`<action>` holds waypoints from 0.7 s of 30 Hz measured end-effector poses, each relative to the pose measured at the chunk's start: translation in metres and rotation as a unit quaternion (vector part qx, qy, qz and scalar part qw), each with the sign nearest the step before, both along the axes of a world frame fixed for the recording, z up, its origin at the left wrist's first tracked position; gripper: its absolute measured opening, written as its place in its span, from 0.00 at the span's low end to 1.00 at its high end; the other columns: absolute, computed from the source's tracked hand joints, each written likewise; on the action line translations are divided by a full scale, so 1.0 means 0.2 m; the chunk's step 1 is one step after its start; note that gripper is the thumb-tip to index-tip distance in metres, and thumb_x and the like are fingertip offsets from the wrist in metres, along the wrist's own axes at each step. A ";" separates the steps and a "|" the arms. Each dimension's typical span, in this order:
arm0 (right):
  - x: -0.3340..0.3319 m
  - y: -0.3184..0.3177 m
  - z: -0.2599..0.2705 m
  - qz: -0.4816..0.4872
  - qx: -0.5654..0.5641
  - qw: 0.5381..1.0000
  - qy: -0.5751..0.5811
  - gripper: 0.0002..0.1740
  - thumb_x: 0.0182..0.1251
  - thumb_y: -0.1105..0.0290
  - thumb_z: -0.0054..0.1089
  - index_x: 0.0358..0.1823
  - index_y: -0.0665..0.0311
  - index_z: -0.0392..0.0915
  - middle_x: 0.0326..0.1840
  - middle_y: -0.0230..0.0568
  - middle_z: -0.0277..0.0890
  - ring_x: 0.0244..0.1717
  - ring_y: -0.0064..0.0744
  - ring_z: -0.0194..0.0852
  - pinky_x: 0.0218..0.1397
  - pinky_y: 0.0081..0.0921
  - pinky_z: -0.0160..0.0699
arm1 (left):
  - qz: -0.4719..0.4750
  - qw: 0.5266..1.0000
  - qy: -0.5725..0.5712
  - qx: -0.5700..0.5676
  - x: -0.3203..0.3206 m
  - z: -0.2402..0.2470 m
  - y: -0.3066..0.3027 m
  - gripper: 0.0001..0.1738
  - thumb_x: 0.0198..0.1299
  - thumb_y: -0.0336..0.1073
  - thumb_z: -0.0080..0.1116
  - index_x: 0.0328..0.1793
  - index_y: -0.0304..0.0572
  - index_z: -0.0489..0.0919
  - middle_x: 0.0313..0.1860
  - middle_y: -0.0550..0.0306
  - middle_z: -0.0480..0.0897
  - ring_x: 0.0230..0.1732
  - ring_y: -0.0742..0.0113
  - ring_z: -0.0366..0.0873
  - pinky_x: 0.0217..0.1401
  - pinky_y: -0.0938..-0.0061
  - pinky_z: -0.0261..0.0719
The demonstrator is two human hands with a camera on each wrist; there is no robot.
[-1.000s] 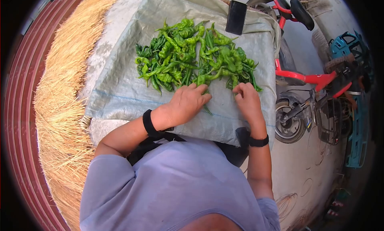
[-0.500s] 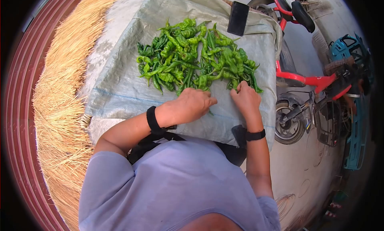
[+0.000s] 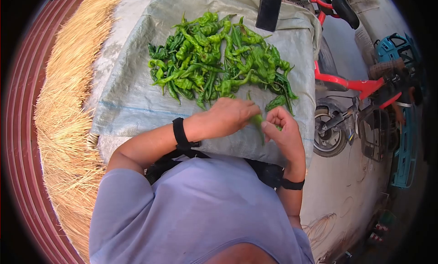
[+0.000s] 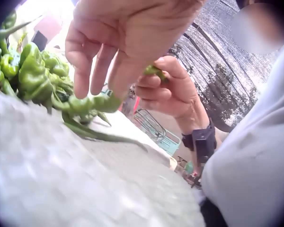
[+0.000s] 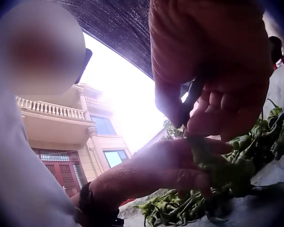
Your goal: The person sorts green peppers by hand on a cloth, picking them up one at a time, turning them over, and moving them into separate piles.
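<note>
Green peppers (image 3: pixel 196 58) lie in a loose heap on a pale woven sheet (image 3: pixel 132 97). Below the heap, the left hand (image 3: pixel 228 118) pinches a long green pepper (image 3: pixel 258 122) that dangles beside its fingertips; the left wrist view shows those fingers (image 4: pixel 104 71) pointing down around a pepper (image 4: pixel 102 101). Close on its right, the right hand (image 3: pixel 286 132) has thumb and fingers together on a green piece, also visible in the left wrist view (image 4: pixel 155 72). In the right wrist view, the right hand (image 5: pixel 213 75) is dark, and how much it holds is unclear.
A black phone (image 3: pixel 269 11) lies at the sheet's far right edge. Straw (image 3: pixel 68 127) is spread along the left. A red bike (image 3: pixel 349 83) stands at the right, with a teal frame (image 3: pixel 404 150) beyond it.
The left hand has moved right, and a pepper now shows at its fingertips. The right hand has left the heap's lower edge, drawn nearer the body and turned, with a green piece in its fingers.
</note>
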State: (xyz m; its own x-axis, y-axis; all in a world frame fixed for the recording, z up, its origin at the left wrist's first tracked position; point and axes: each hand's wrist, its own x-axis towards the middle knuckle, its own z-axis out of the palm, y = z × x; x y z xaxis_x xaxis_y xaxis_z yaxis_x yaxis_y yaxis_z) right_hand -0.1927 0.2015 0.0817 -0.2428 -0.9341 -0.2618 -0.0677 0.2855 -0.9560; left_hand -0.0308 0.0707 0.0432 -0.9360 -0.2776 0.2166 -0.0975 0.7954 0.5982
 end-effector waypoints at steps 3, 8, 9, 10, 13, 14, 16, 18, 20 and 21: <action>-0.02 0.01 0.00 -0.074 -0.050 0.993 -0.078 0.08 0.68 0.70 0.61 0.42 0.64 0.74 0.32 0.32 0.76 0.27 0.18 0.71 0.30 0.18 0.74 | 0.058 0.997 0.029 0.036 0.02 -0.01 -0.01 0.18 0.56 0.33 0.65 0.52 0.43 0.75 0.41 0.53 0.80 0.43 0.52 0.81 0.39 0.59 0.77; -0.10 0.00 -0.14 -0.107 -0.034 0.980 0.166 0.16 0.71 0.60 0.60 0.50 0.64 0.75 0.38 0.36 0.81 0.30 0.22 0.78 0.34 0.22 0.76 | 0.147 0.948 0.017 0.280 0.10 0.15 -0.14 0.12 0.62 0.33 0.63 0.48 0.40 0.75 0.29 0.63 0.74 0.28 0.74 0.71 0.30 0.75 0.68; -0.09 0.01 -0.16 -0.061 0.004 0.953 0.298 0.16 0.66 0.62 0.62 0.50 0.62 0.75 0.40 0.38 0.81 0.33 0.31 0.81 0.36 0.30 0.77 | 0.168 0.943 0.041 0.283 0.12 0.15 -0.16 0.10 0.64 0.32 0.61 0.46 0.38 0.74 0.26 0.68 0.70 0.27 0.80 0.63 0.29 0.80 0.62; -0.07 0.02 -0.17 -0.028 0.033 0.933 0.358 0.16 0.64 0.63 0.63 0.49 0.61 0.76 0.41 0.39 0.81 0.34 0.35 0.81 0.37 0.32 0.77 | 0.196 0.948 0.050 0.246 0.13 0.15 -0.19 0.11 0.62 0.34 0.62 0.46 0.37 0.75 0.25 0.64 0.72 0.26 0.73 0.68 0.29 0.75 0.66; -0.01 0.04 -0.26 0.048 0.090 0.861 0.499 0.17 0.57 0.65 0.65 0.48 0.56 0.78 0.36 0.40 0.80 0.39 0.48 0.81 0.42 0.40 0.76 | 0.301 0.942 0.058 0.134 0.16 0.19 -0.26 0.20 0.59 0.39 0.65 0.53 0.34 0.75 0.23 0.55 0.76 0.25 0.60 0.76 0.29 0.66 0.72; -0.01 0.04 -0.27 0.049 0.080 0.867 0.489 0.17 0.57 0.65 0.65 0.48 0.56 0.78 0.36 0.39 0.80 0.38 0.46 0.81 0.42 0.39 0.76 | 0.313 0.939 0.070 0.126 0.15 0.19 -0.25 0.23 0.60 0.39 0.65 0.56 0.34 0.74 0.23 0.54 0.76 0.26 0.60 0.76 0.30 0.66 0.73; -0.01 0.04 -0.27 0.046 0.059 0.881 0.467 0.17 0.56 0.65 0.65 0.47 0.57 0.78 0.35 0.39 0.80 0.36 0.44 0.81 0.40 0.38 0.75 | 0.332 0.932 0.094 0.108 0.15 0.19 -0.24 0.28 0.60 0.38 0.65 0.63 0.33 0.70 0.23 0.54 0.76 0.27 0.60 0.77 0.31 0.65 0.73; 0.00 0.03 -0.22 0.028 0.064 0.916 0.394 0.14 0.58 0.65 0.64 0.45 0.59 0.78 0.36 0.39 0.80 0.33 0.42 0.80 0.38 0.36 0.76 | 0.250 0.953 0.062 0.161 0.15 0.19 -0.18 0.34 0.58 0.34 0.67 0.70 0.39 0.66 0.25 0.53 0.76 0.28 0.58 0.78 0.32 0.65 0.75; 0.01 0.03 -0.17 0.003 0.052 0.955 0.293 0.12 0.60 0.64 0.64 0.43 0.60 0.79 0.36 0.38 0.80 0.30 0.37 0.78 0.36 0.33 0.75 | 0.126 0.986 0.014 0.105 0.13 0.14 -0.12 0.34 0.59 0.29 0.66 0.72 0.48 0.67 0.26 0.58 0.72 0.28 0.67 0.73 0.33 0.71 0.73; 0.02 0.03 -0.15 -0.012 0.036 0.973 0.229 0.12 0.61 0.64 0.64 0.44 0.60 0.79 0.35 0.37 0.80 0.29 0.33 0.77 0.34 0.30 0.75 | 0.088 0.990 0.016 0.111 0.12 0.12 -0.08 0.33 0.58 0.28 0.65 0.71 0.50 0.69 0.28 0.56 0.74 0.30 0.63 0.75 0.34 0.68 0.75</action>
